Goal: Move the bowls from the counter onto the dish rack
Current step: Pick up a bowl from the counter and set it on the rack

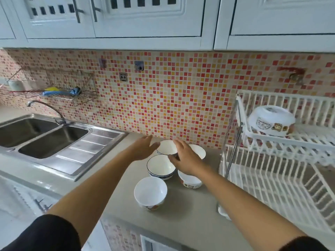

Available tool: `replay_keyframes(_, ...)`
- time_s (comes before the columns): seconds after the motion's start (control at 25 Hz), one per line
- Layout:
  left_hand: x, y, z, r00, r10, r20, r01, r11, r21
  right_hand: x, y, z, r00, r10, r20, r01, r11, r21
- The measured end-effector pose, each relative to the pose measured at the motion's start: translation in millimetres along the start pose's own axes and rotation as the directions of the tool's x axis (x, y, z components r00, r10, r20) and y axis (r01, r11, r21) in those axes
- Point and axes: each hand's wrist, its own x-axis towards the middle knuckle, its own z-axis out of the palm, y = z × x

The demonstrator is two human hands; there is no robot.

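Note:
Several white bowls stand upright on the beige counter (190, 211): a far bowl (166, 146), one at the back right (199, 150), a blue-rimmed middle bowl (160, 167), a patterned bowl (190, 181) partly under my wrist, and a near bowl (150, 192). My left hand (145, 148) hovers open just left of the far bowl. My right hand (184, 158) is spread open over the far bowl's right rim, thumb near the middle bowl. One decorated bowl (271, 120) lies upside down on the upper shelf of the white dish rack (282, 180) at the right.
A steel double sink (45, 136) with a faucet (47, 107) fills the left of the counter. A wire wall shelf (54, 91) holds a sponge and brush. White cabinets (145, 19) hang overhead. The rack's lower tier holds no dishes.

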Motion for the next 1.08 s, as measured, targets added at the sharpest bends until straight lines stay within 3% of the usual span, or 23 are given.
replay_keyframes(0.2,-8,-74,76,0.962,-0.197,0.191,0.198,0.980,0.011,8,16,90,0.962,0.200,0.185,-0.216,0.974,0.073)
replay_keyframes(0.44,-15,-113,156,0.883,-0.362,0.298,0.392,0.919,-0.048,29,45,158,0.882,0.332,0.335,-0.376,0.924,0.075)
replay_keyframes(0.76,-7,-123,192,0.821,-0.493,0.288,0.541,0.833,-0.117,50,72,203,0.828,0.314,0.464,-0.408,0.905,0.116)
replay_keyframes(0.84,-6,-120,181,0.826,-0.486,0.286,0.541,0.826,-0.158,50,74,199,0.835,0.285,0.470,-0.397,0.904,0.157)
replay_keyframes(0.96,-12,-109,150,0.891,-0.416,0.181,0.452,0.849,-0.272,42,65,173,0.871,0.254,0.421,-0.404,0.857,0.321)
replay_keyframes(1.08,-20,-100,111,0.970,-0.226,-0.092,0.200,0.952,-0.231,32,45,128,0.918,0.256,0.303,-0.395,0.666,0.633)
